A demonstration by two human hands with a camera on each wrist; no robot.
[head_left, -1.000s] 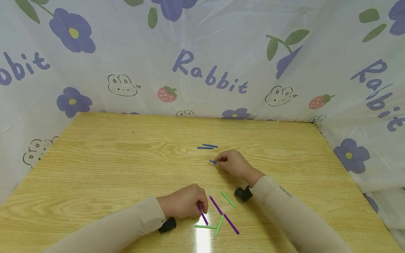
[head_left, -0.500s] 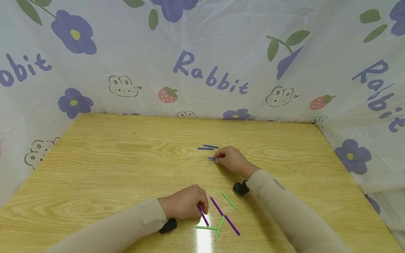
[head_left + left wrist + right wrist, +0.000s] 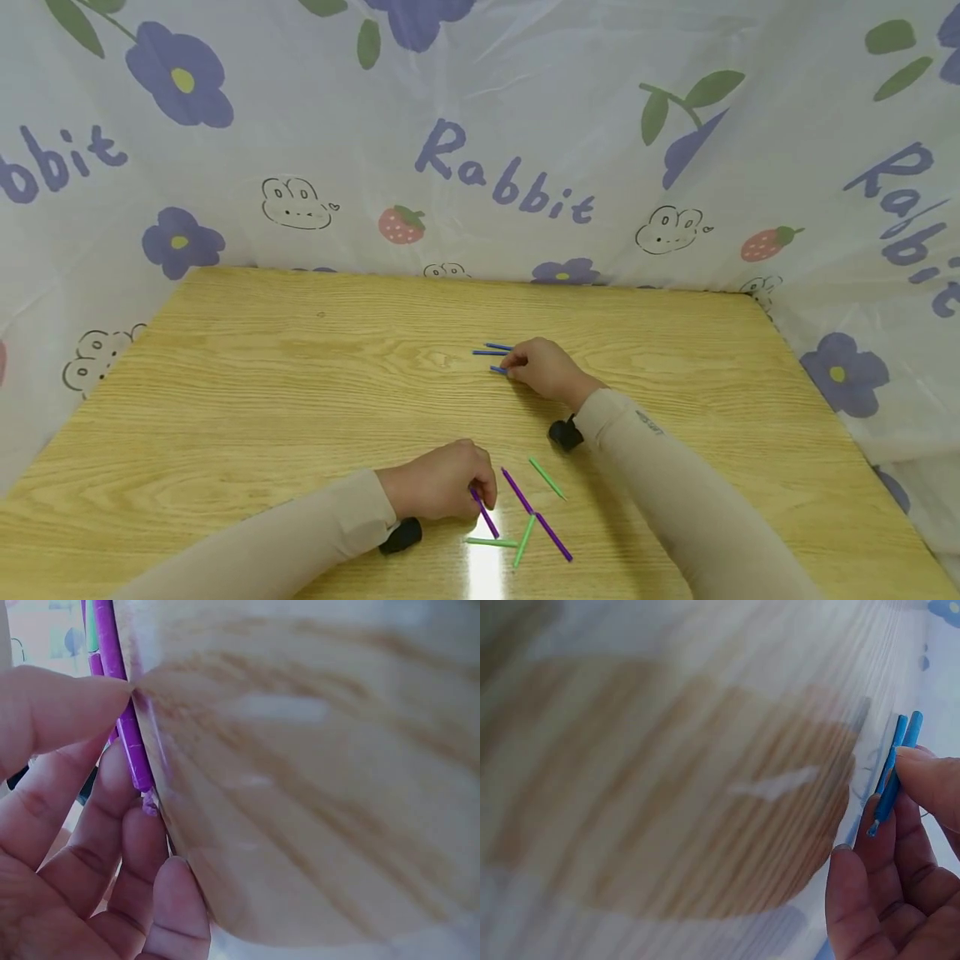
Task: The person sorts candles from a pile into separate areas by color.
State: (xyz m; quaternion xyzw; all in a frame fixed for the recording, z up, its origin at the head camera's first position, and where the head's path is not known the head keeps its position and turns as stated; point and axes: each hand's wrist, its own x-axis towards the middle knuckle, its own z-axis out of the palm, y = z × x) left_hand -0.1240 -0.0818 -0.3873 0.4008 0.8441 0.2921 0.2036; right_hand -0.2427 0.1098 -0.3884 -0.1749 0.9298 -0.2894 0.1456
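My left hand (image 3: 442, 482) rests low over the table and pinches a thin purple candle (image 3: 486, 515) near one end. In the left wrist view, thumb and fingers sit on that purple candle (image 3: 133, 750), its wick end towards the palm. Farther out, my right hand (image 3: 547, 367) pinches a blue candle (image 3: 497, 369) between thumb and fingers, just nearer than two other blue candles (image 3: 487, 352). The wick of the held blue candle (image 3: 900, 769) shows in the right wrist view. The right fingers partly cover the ends of the blue candles in the head view.
Between the forearms lie two purple candles (image 3: 553, 536) end to end and several green candles, one green candle (image 3: 547, 478) apart to the right. They rest on a wood-grain table (image 3: 262, 383). A printed curtain (image 3: 337, 125) hangs behind the far edge.
The right hand has moved farther across the table with the blue candle, closer to the other two blue candles. The left hand and its purple candle stay in place.
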